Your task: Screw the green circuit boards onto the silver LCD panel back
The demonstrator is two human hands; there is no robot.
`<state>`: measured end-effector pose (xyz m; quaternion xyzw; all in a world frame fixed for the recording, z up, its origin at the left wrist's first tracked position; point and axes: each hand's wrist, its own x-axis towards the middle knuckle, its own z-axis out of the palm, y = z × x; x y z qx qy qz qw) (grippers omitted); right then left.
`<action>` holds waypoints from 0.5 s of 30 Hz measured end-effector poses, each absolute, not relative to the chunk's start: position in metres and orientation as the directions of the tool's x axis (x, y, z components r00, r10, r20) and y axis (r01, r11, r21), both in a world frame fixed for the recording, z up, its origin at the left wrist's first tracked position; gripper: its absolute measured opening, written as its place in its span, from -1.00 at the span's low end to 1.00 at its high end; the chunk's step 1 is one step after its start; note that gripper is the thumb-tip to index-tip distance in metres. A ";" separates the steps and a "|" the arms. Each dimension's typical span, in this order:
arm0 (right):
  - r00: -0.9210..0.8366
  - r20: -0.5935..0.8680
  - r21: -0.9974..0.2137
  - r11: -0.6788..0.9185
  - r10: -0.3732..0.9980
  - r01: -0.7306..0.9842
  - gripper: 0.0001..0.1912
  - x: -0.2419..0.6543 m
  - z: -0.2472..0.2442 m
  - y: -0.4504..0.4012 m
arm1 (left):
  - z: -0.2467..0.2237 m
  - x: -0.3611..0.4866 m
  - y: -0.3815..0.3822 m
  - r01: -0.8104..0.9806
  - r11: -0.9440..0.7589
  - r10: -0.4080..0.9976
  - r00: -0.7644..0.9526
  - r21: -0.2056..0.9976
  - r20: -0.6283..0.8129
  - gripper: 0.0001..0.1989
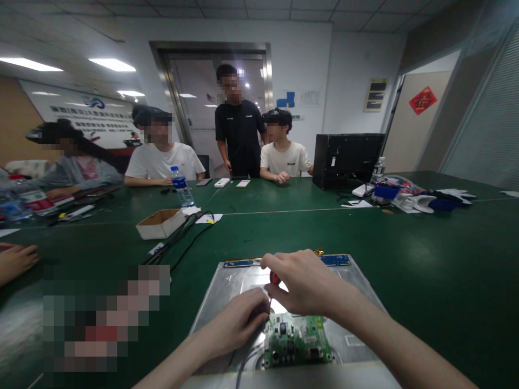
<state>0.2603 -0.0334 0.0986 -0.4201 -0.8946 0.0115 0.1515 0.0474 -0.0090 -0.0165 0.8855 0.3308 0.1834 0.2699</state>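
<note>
A metal panel (214,292) lies on the green table, with a blue strip board (338,260) along its far edge. On its near part sits a green circuit board (298,340). My right hand (302,281) is closed on the red and black handle of a screwdriver (274,277), held upright above the panel. The screwdriver's thin shaft points down near the board's upper left corner. My left hand (247,313) rests beside that corner with fingers curled in next to the shaft; what its fingertips hold, if anything, is hidden.
An open cardboard box (160,224), black cables (186,232) and a water bottle (182,186) stand ahead on the left. A monitor (348,156) and bagged items (413,197) are at the far right. Another person's hand (18,262) is at left; several people are across the table.
</note>
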 end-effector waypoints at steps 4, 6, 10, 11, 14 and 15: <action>-0.595 0.250 -0.136 0.636 0.764 0.760 -0.85 0.260 0.100 -0.034 | -0.017 0.047 -0.009 0.483 -0.641 0.678 0.720 0.597 0.145 -0.90; -0.593 0.243 -0.130 0.631 0.768 0.765 -0.85 0.260 0.101 -0.034 | -0.018 0.047 -0.009 0.479 -0.644 0.678 0.719 0.596 0.155 -0.90; -0.591 0.240 -0.124 0.628 0.770 0.768 -0.85 0.259 0.102 -0.035 | -0.018 0.047 -0.009 0.484 -0.641 0.684 0.713 0.596 0.157 -0.91; -0.590 0.243 -0.123 0.628 0.770 0.768 -0.84 0.259 0.101 -0.035 | -0.018 0.047 -0.008 0.485 -0.641 0.683 0.715 0.595 0.153 -0.91; -0.592 0.247 -0.127 0.631 0.767 0.765 -0.84 0.260 0.101 -0.034 | -0.019 0.047 -0.008 0.486 -0.646 0.678 0.720 0.589 0.148 -0.91; -0.591 0.248 -0.130 0.631 0.768 0.765 -0.84 0.260 0.100 -0.034 | -0.018 0.047 -0.008 0.486 -0.646 0.678 0.720 0.588 0.149 -0.91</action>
